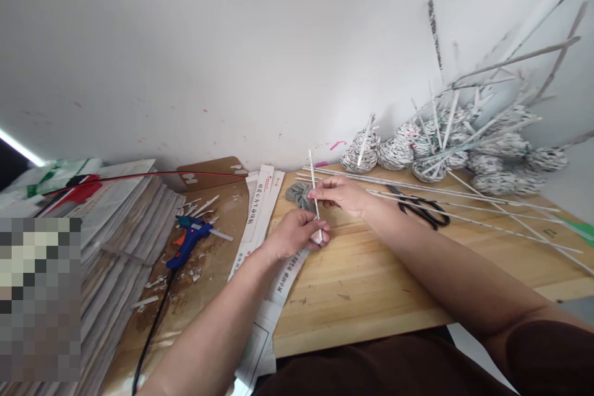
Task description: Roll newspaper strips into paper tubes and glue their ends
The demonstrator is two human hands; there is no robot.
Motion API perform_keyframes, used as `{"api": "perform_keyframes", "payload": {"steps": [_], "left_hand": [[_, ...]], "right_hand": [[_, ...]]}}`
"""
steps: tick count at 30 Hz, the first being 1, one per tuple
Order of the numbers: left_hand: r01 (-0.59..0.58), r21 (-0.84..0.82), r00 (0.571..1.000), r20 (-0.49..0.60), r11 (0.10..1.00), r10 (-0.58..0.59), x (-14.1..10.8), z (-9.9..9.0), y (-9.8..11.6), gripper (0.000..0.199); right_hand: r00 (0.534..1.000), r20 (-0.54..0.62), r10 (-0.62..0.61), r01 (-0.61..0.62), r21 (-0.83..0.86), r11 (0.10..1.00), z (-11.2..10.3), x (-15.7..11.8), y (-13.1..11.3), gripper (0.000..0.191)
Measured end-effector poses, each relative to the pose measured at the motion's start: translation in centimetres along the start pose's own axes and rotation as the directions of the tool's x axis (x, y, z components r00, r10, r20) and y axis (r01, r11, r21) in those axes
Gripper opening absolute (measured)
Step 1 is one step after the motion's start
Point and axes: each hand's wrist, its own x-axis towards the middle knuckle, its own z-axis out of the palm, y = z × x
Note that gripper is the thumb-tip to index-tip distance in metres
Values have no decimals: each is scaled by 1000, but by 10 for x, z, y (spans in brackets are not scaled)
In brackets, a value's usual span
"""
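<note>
A thin white rolled paper stick (312,168) stands nearly upright between my two hands. My left hand (304,230) pinches its lower end, where a bit of white paper shows by the fingers. Higher up, my right hand (338,193) grips the same stick between thumb and fingertips. Just behind the hands lies a crumpled grey cloth (297,195), partly covered by them. Printed white paper strips (260,207) lie under and left of my left forearm.
A blue glue gun (189,244) with a black cord rests on brown board amid paper scraps. Tall stacks of paper (134,247) stand at left. Black scissors (424,207) and long paper sticks (464,195) lie at right. Several woven paper pieces (362,151) line the wall.
</note>
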Motion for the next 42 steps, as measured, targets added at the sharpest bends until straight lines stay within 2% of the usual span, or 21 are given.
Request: {"api": "perform_keyframes", "payload": {"steps": [4,6,11,13,17,23,28,30,34,36,40,42], "left_hand": [[-27,-22,1000,6,999,27,2,-2,-2,39],[-36,-40,999,-7,999,36,3,-3,-4,40],[-35,-37,998,-58,999,32,5,-3,-5,38],[-33,-43,998,-58,999,30,4,-3,-4,37],[-32,-64,998,-48,997,29,4,-3,-1,38],[-16,-68,999,-43,998,13,2,-3,2,40],[-16,-68,1000,18,998,17,1,-3,1,42],[-24,-70,999,26,997,26,1,-3,-1,42],[-43,-59,998,41,997,46,2,-4,-4,42],[-43,-47,998,53,998,45,2,-4,-5,42],[-30,-61,999,42,998,32,3,-4,-5,42],[-31,-70,999,40,997,33,3,-4,-5,42]], "right_hand": [[982,177,62,-47,-88,995,-1,-1,1,31],[971,223,89,-64,-116,991,0,-1,3,31],[999,12,-39,40,-74,996,6,0,6,30],[999,34,-27,30,-80,996,6,0,5,30],[984,174,48,-23,-141,990,3,-1,4,33],[998,56,0,4,-59,998,9,1,6,31],[1000,-24,14,-14,-9,1000,11,1,8,30],[1000,15,3,-3,-21,1000,9,0,7,29],[983,180,17,2,-103,995,4,-1,3,32],[985,169,26,-6,-118,993,3,-1,3,30],[999,51,-19,23,-83,996,5,-1,5,29],[998,61,-30,36,-88,995,4,-1,4,28]]}}
